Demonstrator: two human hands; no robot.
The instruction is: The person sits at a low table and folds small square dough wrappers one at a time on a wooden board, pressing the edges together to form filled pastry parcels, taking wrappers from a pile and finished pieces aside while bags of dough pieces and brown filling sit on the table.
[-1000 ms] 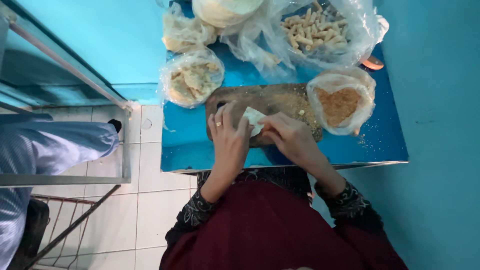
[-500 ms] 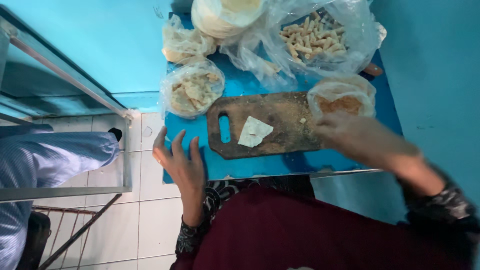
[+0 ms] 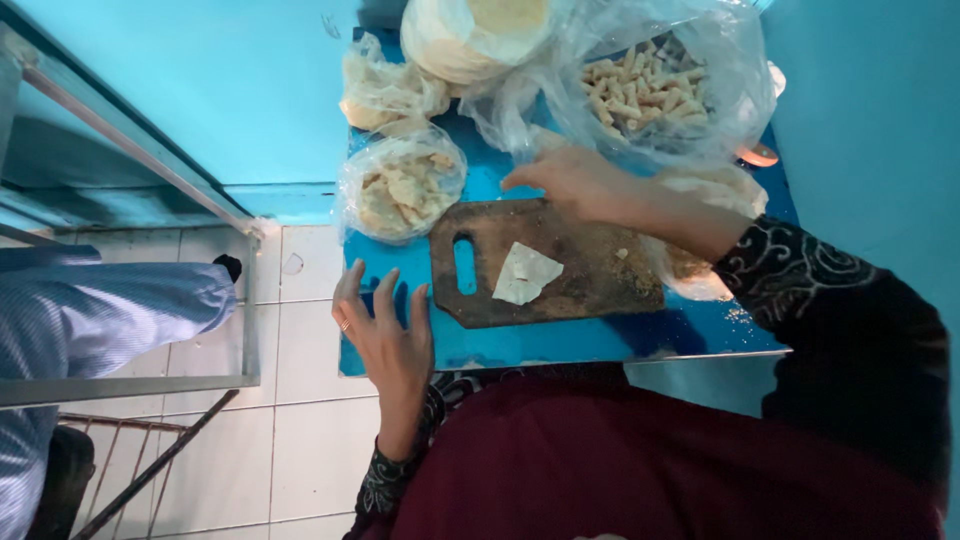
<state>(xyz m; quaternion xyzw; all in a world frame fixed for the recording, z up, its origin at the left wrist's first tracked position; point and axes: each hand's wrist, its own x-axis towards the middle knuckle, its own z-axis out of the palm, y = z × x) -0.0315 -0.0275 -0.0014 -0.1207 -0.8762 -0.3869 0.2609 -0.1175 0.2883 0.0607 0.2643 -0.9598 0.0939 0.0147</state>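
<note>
Viewed from above: small blue table (image 3: 560, 345) set against a turquoise wall, near edge bare and close to the body, left edge dropping to white floor tiles (image 3: 290, 330). Left hand (image 3: 388, 335) laid flat over the table's near-left corner, fingers spread, a ring on one, holding nothing. Dark wooden cutting board (image 3: 580, 265) centred on the table, carrying a folded pale pastry wrapper (image 3: 525, 273) left of its middle, clear of both hands. Right hand (image 3: 570, 180) stretched across the board's far edge toward the clear bags, fingers extended and loosely together; grip on anything impossible to tell. Bag of small rolled pastries (image 3: 645, 90) at far right, stack of round wrappers (image 3: 480, 30) cut off by the top edge, bag of pale pieces (image 3: 400, 185) just left of the board, crumpled bag (image 3: 385, 90) behind it. Bag of brownish filling (image 3: 700, 230) largely hidden beneath the right forearm. Another person's blue-trousered leg (image 3: 110, 310) at left, beyond a metal frame (image 3: 130, 385).
</note>
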